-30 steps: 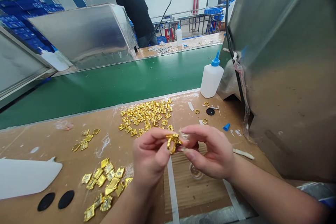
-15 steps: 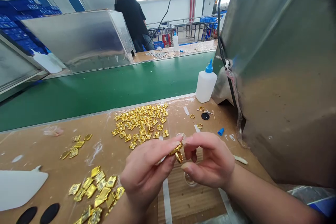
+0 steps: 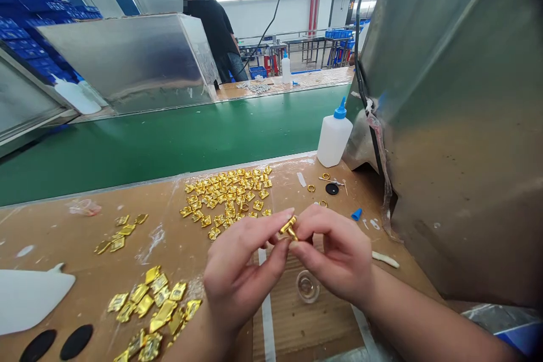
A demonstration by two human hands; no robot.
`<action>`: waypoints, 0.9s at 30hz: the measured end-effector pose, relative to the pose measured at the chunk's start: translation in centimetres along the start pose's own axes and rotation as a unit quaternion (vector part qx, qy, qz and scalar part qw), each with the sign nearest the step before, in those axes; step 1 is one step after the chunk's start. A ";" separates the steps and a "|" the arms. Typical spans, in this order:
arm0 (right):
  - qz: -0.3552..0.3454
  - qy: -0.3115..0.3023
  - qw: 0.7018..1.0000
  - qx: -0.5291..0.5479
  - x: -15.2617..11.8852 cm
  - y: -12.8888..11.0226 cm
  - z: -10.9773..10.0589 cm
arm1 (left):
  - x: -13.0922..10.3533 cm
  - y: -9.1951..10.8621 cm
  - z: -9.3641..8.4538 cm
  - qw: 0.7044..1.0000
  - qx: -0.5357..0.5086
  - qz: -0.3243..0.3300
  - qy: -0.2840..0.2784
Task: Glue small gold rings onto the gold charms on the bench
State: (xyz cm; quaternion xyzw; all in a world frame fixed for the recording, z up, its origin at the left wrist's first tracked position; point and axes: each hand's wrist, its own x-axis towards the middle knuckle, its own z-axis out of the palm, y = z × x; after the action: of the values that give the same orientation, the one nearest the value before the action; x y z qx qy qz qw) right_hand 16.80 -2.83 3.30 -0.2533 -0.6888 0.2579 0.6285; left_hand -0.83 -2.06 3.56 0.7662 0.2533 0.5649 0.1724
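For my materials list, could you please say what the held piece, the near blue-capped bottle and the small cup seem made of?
Held piece: probably metal, polished gold-coloured, given its bright highlights; coated plastic is possible. Near bottle: likely plastic, milky white, with softly rounded edges. Small cup: clear, shiny plastic or glass; brown shows through it.

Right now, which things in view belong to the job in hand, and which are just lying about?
Likely part of it:
gold piece held by left hand and right hand;
grouped gold pieces.

Apparently just lying about:
blue cone;
crumpled plastic;
pale strip.
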 end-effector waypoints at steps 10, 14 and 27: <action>0.292 0.040 0.887 0.355 0.1 0.9 0.8 | 0.1 -0.3 0.5 0.999 -0.006 -0.048 0.022; 0.323 0.046 0.868 0.375 0.6 0.8 0.7 | 0.2 -0.2 0.3 0.998 -0.012 -0.053 0.018; 0.316 -0.011 0.945 -0.090 4.5 2.1 -3.2 | -0.2 -0.8 0.5 0.949 -0.048 -0.095 0.296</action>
State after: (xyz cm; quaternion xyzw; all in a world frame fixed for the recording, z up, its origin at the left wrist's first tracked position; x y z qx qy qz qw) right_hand 19.62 1.86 5.48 -0.5100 -0.6008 0.3832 0.4818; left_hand -0.52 -1.48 2.81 0.5280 0.3370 0.7587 0.1788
